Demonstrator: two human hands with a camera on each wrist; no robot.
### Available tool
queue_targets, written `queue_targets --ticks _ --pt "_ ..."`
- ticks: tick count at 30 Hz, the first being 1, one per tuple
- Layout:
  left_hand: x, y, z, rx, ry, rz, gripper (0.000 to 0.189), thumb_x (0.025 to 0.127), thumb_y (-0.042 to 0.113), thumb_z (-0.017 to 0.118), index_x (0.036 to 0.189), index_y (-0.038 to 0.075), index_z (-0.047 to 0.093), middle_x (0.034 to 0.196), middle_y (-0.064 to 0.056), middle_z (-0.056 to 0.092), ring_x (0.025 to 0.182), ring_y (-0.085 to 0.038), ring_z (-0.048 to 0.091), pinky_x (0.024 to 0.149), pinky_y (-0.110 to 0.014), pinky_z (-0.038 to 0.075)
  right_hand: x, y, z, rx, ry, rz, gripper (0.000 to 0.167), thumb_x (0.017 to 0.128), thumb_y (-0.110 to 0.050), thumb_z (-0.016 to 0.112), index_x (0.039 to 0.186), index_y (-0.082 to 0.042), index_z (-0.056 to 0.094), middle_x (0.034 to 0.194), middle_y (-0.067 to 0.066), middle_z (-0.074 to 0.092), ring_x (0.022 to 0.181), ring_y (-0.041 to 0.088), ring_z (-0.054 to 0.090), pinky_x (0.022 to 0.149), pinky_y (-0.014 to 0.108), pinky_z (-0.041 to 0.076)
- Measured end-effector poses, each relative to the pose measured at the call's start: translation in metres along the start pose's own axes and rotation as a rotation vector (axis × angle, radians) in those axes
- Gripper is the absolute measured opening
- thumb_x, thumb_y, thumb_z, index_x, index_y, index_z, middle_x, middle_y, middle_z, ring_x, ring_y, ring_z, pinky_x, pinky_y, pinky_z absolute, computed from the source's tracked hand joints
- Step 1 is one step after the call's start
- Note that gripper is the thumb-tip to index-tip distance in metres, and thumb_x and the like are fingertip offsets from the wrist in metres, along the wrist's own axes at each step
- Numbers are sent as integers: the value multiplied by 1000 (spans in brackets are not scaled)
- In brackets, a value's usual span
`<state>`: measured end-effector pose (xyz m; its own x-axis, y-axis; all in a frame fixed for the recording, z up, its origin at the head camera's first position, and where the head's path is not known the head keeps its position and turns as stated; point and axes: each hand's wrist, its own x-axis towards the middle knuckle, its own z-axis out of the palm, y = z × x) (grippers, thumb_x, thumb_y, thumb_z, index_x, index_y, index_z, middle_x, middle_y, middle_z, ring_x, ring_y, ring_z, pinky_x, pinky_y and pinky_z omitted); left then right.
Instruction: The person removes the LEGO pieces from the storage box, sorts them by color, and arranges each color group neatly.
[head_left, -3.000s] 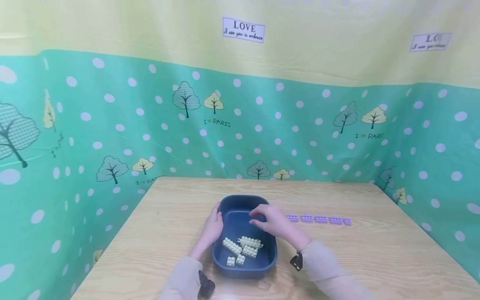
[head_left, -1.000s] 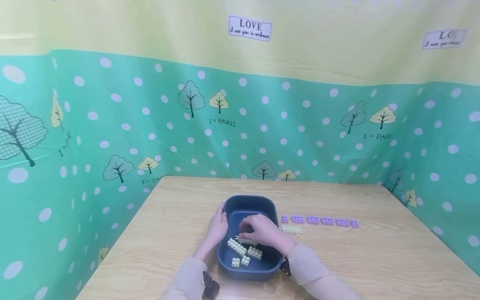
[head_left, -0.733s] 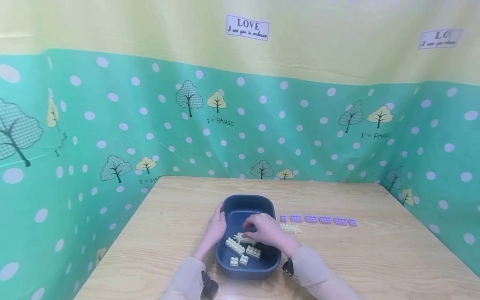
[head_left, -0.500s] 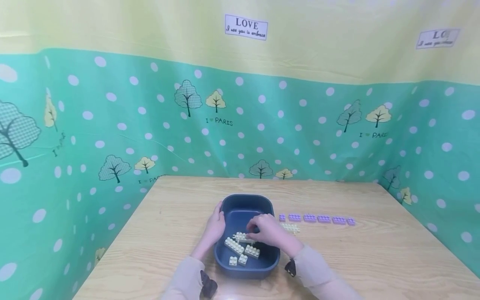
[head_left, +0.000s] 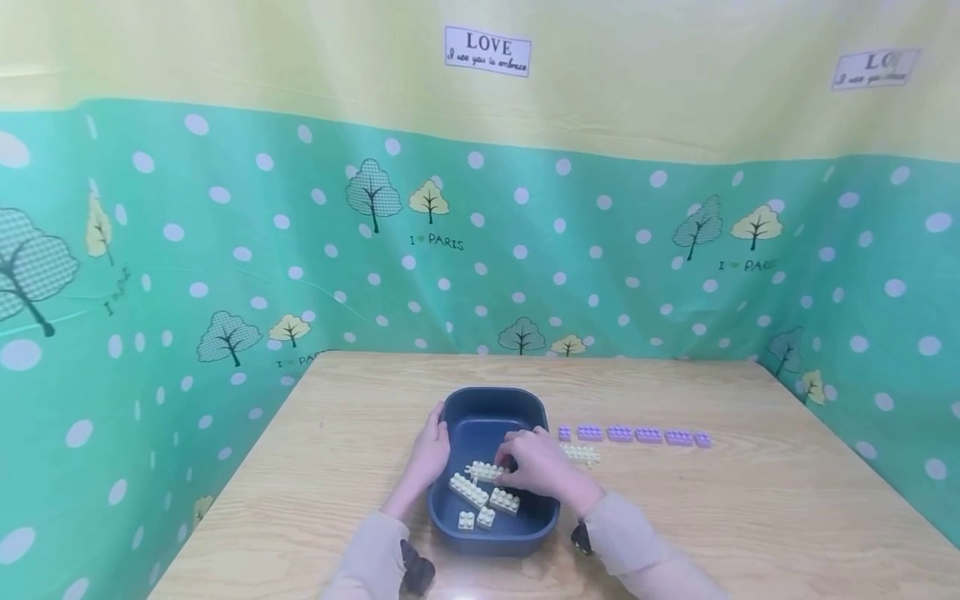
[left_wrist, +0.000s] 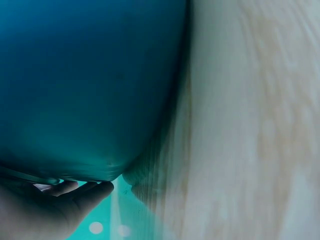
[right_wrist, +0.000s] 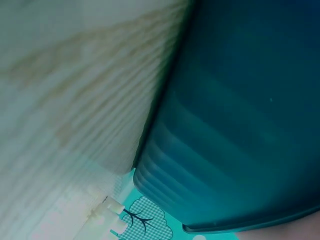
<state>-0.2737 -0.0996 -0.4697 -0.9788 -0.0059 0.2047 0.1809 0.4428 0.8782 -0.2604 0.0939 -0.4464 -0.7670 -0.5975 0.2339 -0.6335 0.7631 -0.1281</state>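
A dark blue bin (head_left: 491, 546) stands on the table, holding several cream building bricks. My left hand (head_left: 430, 454) lies along its left side; in the left wrist view, straight fingers (left_wrist: 92, 196) touch the outer wall below the rim. My right hand (head_left: 543, 467) reaches over the right rim, thumb and forefinger pinching the right end of a long cream building brick (head_left: 483, 471) with small clips at its end. Nearer me in the bin lie another long brick (head_left: 468, 491), a shorter one (head_left: 505, 501) and two small square ones (head_left: 467, 521). The right fingers are hidden in the right wrist view.
Right of the bin, several purple bricks (head_left: 620, 433) form a row across the wooden table (head_left: 720, 508). A cream brick (head_left: 581, 453) lies just in front of the row's left end. Patterned green and yellow cloth (head_left: 525, 250) hangs behind and at both sides.
One more purple brick shows at the row's left end, and a cream brick now lies before it. My right hand has moved down onto the long clipped brick; the left hand stays at the bin.
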Motion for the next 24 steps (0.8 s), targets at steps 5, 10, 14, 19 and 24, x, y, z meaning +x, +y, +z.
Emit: queue_targets --ticks 5,10,14,19,24 --pt "0 0 1 -1 -1 2 46 99 5 30 142 -11 25 144 -32 30 133 -47 29 112 -56 25 -1 -1 -1 -23 -2 4 21 73 -38 76 85 -20 73 80 -11 65 75 5 59 68 23 37" --pt "1 -2 2 8 5 0 46 99 5 30 142 -10 25 145 -32 31 133 -46 30 112 -56 25 0 -1 1 -24 -2 4 22 75 -37 75 87 -19 74 81 -9 67 77 7 60 67 23 37" --pt "1 -2 1 8 9 4 46 99 5 30 142 -10 26 144 -32 32 133 -46 30 112 -55 26 1 -1 2 11 29 9 21 78 -35 73 92 -19 74 84 -8 68 79 7 62 70 24 42" --pt "1 -2 1 3 11 2 46 99 5 30 142 -10 26 143 -33 32 132 -47 32 111 -56 27 1 -1 2 101 103 -10 20 81 -31 72 95 -18 75 84 -8 66 72 2 59 67 19 50" --pt "0 -1 1 11 6 6 46 99 5 30 142 -11 25 143 -33 33 131 -47 32 111 -56 27 1 1 3 174 163 -12 22 80 -29 73 98 -15 72 89 -6 67 77 3 60 69 18 52"
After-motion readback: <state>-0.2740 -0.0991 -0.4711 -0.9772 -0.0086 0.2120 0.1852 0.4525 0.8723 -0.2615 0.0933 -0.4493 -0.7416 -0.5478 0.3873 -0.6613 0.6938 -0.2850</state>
